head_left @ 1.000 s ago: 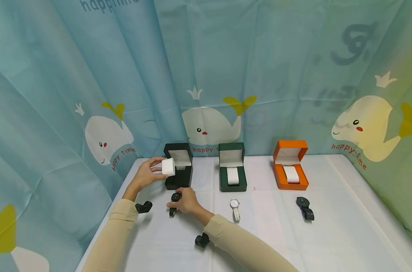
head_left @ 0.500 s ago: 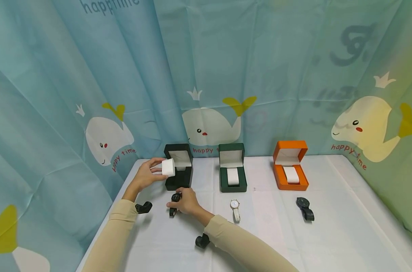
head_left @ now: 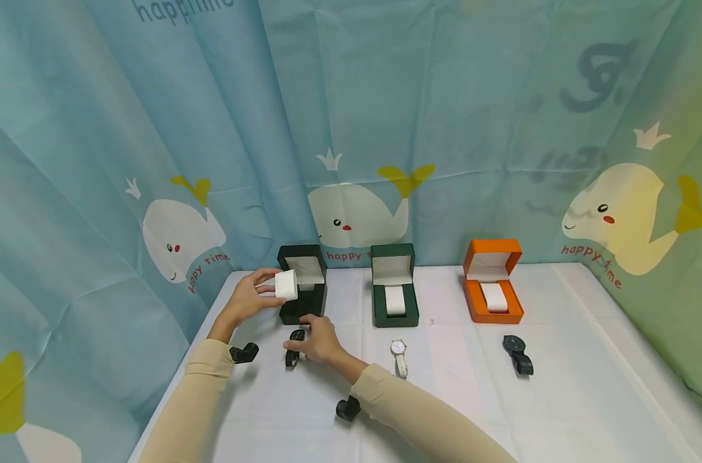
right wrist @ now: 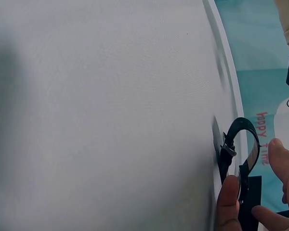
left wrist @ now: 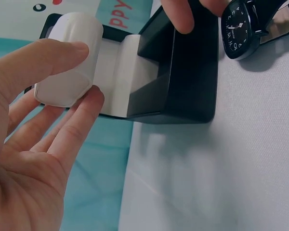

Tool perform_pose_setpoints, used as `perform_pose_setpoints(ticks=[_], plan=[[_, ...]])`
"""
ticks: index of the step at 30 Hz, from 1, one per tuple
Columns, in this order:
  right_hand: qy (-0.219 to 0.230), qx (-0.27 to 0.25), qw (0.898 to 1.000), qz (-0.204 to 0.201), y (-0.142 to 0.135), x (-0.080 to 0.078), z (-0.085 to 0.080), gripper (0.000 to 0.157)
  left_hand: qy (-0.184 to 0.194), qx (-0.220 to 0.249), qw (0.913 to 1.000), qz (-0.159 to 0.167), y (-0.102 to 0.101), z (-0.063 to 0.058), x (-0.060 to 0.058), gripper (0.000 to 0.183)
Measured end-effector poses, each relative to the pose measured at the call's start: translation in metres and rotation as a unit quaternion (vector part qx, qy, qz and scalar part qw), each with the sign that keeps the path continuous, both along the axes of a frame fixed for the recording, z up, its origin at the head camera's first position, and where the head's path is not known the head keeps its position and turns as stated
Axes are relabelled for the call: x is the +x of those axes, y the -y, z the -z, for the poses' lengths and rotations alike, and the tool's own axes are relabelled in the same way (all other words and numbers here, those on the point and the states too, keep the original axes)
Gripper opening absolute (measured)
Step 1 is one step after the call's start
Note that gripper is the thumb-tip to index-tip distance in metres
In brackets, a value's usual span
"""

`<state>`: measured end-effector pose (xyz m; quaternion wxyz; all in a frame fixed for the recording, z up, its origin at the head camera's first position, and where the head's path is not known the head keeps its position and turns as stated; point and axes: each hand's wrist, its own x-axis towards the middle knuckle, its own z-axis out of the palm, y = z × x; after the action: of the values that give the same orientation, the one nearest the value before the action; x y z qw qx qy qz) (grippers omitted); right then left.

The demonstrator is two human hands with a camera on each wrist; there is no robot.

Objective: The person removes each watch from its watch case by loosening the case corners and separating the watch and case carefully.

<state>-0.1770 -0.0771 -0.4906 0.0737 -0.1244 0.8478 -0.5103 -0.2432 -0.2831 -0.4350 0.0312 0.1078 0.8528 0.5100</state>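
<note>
My left hand (head_left: 249, 297) holds a white watch cushion (head_left: 286, 285) beside an open black watch box (head_left: 291, 316). In the left wrist view, the cushion (left wrist: 74, 43) sits between thumb and fingertips, and the box (left wrist: 192, 82) shows a bare dark inside. My right hand (head_left: 323, 342) grips a black wristwatch (head_left: 296, 335) just in front of that box. The right wrist view shows the strap (right wrist: 248, 124) as a loop, with fingers around the lower part of the watch. In the left wrist view, the round dial (left wrist: 235, 29) has white numerals.
A green box (head_left: 396, 319) and an orange box (head_left: 495, 317) stand open, each with a white cushion inside. A white-strapped watch (head_left: 399, 357) and another black watch (head_left: 518, 354) lie before them on the white cloth. A printed curtain (head_left: 351, 96) hangs behind.
The right fingers have shifted slightly, and the black wristwatch has turned and moved a little left. My left hand with the cushion stays in place. The whole view has shifted slightly.
</note>
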Motion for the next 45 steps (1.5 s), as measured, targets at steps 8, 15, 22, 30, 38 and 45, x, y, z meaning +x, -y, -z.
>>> perform_pose_setpoints(ticks=[8, 15, 22, 30, 38, 45], plan=[[-0.011, 0.015, 1.000, 0.003, -0.004, -0.001, -0.002, 0.063, 0.002, 0.000, 1.0000, 0.007, -0.001, 0.002, -0.003, 0.072], [-0.015, 0.016, 1.000, -0.002, -0.008, 0.000, -0.005, 0.061, 0.008, -0.002, 0.9999, 0.013, -0.003, 0.004, -0.006, 0.071], [-0.023, 0.022, 0.999, -0.003, -0.010, -0.001, -0.003, 0.060, 0.011, -0.010, 0.9997, 0.019, -0.004, 0.007, -0.006, 0.072], [-0.030, 0.026, 0.999, -0.001, -0.014, 0.000, -0.003, 0.062, 0.034, -0.019, 0.9991, 0.016, -0.009, 0.006, -0.005, 0.073], [-0.034, 0.030, 0.999, 0.001, -0.020, 0.001, -0.005, 0.062, 0.037, -0.021, 0.9989, 0.018, -0.013, 0.004, -0.005, 0.072], [-0.045, 0.043, 0.998, 0.002, -0.024, 0.002, -0.005, 0.062, -0.004, -0.073, 0.9972, 0.016, -0.014, 0.010, -0.009, 0.070]])
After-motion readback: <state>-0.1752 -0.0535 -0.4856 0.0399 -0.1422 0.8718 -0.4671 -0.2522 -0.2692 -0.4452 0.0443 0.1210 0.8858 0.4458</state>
